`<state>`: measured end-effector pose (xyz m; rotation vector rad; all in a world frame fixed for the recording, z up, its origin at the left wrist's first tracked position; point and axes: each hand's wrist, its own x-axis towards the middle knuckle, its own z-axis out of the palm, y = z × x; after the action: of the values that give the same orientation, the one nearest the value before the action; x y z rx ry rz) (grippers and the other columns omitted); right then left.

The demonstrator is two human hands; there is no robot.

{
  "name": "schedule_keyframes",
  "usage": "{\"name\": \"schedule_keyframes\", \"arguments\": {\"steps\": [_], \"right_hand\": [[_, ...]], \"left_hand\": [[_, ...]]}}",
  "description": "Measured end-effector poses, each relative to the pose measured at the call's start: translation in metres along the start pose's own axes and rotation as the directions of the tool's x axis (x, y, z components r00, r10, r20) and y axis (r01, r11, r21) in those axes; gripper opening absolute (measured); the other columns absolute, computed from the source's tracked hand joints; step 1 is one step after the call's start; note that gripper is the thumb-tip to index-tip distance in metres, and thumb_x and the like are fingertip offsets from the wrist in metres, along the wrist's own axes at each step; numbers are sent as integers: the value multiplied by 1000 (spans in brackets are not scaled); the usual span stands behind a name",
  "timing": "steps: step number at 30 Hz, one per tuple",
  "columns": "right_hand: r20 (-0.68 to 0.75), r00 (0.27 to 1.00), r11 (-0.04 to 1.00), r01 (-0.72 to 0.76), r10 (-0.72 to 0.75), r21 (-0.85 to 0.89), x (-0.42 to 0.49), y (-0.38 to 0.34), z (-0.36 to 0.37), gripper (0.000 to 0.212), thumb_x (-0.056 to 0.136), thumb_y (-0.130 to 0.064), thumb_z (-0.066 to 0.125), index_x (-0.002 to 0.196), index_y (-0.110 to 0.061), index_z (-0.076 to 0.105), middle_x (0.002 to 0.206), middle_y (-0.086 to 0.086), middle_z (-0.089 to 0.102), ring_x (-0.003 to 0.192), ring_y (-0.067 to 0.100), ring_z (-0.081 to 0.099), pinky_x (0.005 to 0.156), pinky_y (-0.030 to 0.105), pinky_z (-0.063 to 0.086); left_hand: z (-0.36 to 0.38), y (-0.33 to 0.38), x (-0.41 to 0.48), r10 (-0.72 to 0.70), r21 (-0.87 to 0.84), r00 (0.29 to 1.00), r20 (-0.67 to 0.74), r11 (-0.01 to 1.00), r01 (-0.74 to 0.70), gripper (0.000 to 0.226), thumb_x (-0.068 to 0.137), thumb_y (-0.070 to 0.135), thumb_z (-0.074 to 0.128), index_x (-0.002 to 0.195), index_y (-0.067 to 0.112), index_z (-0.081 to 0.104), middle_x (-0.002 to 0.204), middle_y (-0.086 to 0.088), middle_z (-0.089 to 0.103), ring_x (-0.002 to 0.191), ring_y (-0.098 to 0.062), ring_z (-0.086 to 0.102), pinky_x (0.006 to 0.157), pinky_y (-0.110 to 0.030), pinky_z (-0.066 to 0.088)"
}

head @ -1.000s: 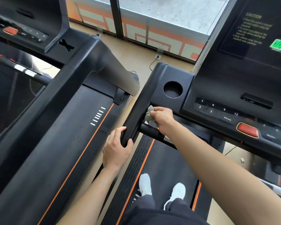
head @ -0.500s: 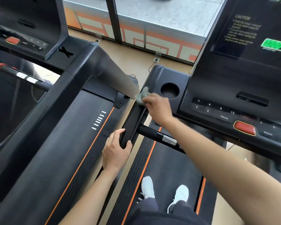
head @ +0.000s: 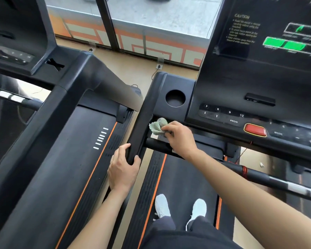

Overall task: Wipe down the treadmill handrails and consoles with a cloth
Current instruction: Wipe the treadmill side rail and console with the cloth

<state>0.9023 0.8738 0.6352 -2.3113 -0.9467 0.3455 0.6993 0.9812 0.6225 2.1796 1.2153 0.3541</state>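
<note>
The small, pale green, crumpled cloth (head: 157, 126) is only partly showing, because part of it is tucked under the right hand (head: 180, 137). The fingers of that hand are curling round the cloth and pinching it, but their tips are hiding beneath it. The cloth is sitting just under the front edge of the big black console (head: 221, 94), above the round black crossbar (head: 156, 145). Its left edge is reaching the inner side of the long black handrail (head: 142, 121).

The left hand (head: 123, 169) is gripping the near end of that handrail. Its thumb is lying on one side and its fingers are wrapping round the other.

The console is getting cut off at the right edge of the picture. The white words on its dark screen (head: 244, 33) are too blurry to read, apart from "CAUTION". Green blocks are glowing beside them. A round cup hole (head: 175, 98) is sitting near the handrail, and a red oval button (head: 255, 129) is showing among the number keys.

Two white shoes (head: 162, 205) are standing on the black running belt (head: 183, 177), which is edged with orange stripes. Dark trousers are covering the legs.

A second black treadmill (head: 61, 159) is standing just beside on the left, and its own console is running off the picture's edge.

The tan floor (head: 133, 69) is stretching ahead to a big window (head: 160, 15) with orange and white patterns along the bottom. A thin cord is trailing from a small wall socket (head: 159, 65) below it.
</note>
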Motion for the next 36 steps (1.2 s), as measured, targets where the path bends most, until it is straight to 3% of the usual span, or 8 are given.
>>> {"name": "schedule_keyframes", "arguments": {"steps": [4,7,14,20,26,28,32,36], "right_hand": [[85,964,939,266,-253,-217,-25,2,21,21,83,-10,68,94,-24,79,93,-3,73,76,31,67,64,35,43],[76,970,903,243,-231,-356,-43,18,11,28,72,-5,77,88,-27,77,81,-7,69,65,28,59,60,32,30],[-43,993,872,75,-109,-485,-104,87,-43,36,66,-4,81,92,-29,76,81,-10,66,67,23,53,62,33,31],[-150,988,882,-46,-28,-468,-151,126,-78,37,65,0,81,91,-26,77,83,-8,68,68,25,55,63,35,39],[-67,989,871,-149,134,-469,-183,158,-124,22,75,-6,72,88,-23,78,84,1,66,78,31,63,65,36,42],[-124,964,857,-267,236,-440,-197,173,-146,22,84,-6,64,95,-18,79,90,7,66,85,36,63,68,38,45],[-416,853,860,-442,316,-253,-223,213,-177,18,86,-6,65,97,-14,77,94,12,67,79,39,63,63,44,54],[-345,865,844,-464,366,-268,-240,239,-171,19,93,-7,60,102,-14,74,100,10,64,90,38,59,68,43,49]], "left_hand": [[0,1,-4,15,-1,1000,-5,1000,-15,45,89,29,68,131,30,53,129,2,63,114,-22,59,85,-40,49],[3,-2,-8,80,29,997,-20,996,-79,48,90,25,68,136,23,54,136,-2,61,121,-24,56,92,-43,48],[26,11,-29,338,223,941,-23,919,-325,57,79,16,74,135,16,61,150,-9,49,139,-34,42,107,-56,36],[80,86,-57,625,90,761,172,760,-644,52,76,22,70,128,18,66,147,-12,51,136,-35,44,105,-50,42],[138,136,-83,637,165,574,514,584,-795,74,77,40,68,147,26,52,152,-5,50,138,-32,47,110,-52,37],[145,138,-89,598,218,586,548,574,-789,72,75,41,60,146,27,53,148,-4,55,137,-32,49,109,-54,35],[152,140,-98,579,249,629,518,601,-759,72,71,34,59,142,21,57,146,-9,56,137,-37,48,112,-58,30],[153,145,-105,533,291,669,518,626,-723,75,76,31,65,149,22,50,155,-8,47,147,-37,34,119,-59,22]]}}
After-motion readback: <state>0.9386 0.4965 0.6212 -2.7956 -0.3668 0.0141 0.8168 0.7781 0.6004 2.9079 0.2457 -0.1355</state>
